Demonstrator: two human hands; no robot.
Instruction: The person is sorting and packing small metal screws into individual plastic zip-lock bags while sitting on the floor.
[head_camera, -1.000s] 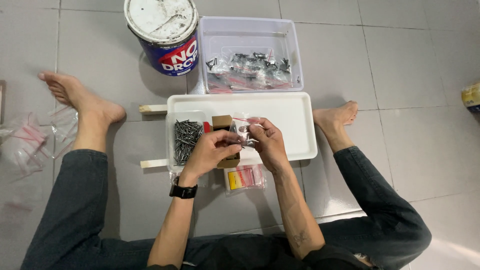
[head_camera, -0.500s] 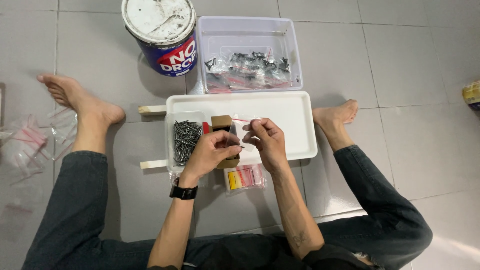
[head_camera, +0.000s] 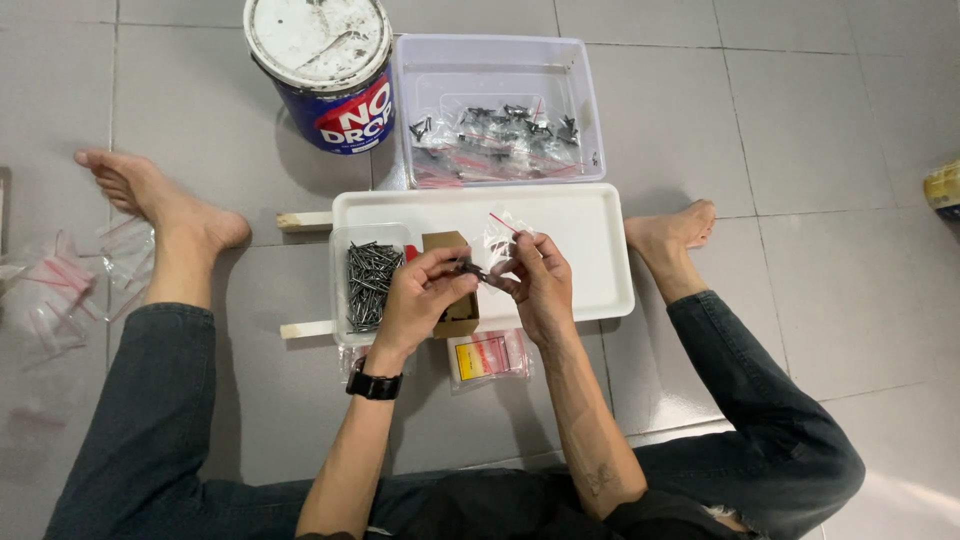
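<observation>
Left hand (head_camera: 422, 292) pinched shut on a few dark screws (head_camera: 470, 268), right hand (head_camera: 538, 280) just beside it, fingers closed on a small clear zip bag (head_camera: 500, 232) held open at the fingertips, both over white tray (head_camera: 590, 240). Brown cardboard box (head_camera: 452, 300) under left hand, clear tub of screws (head_camera: 368, 282) just left of it, filled-bag bin (head_camera: 497, 110) and paint can (head_camera: 325, 68) beyond, bag stack (head_camera: 488, 356) nearer the body.

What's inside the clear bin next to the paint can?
The clear bin holds a heap of small zip bags with dark screws or nails in them, piled along its near side. The far half shows bare bottom. What lies beneath the heap is covered.
</observation>
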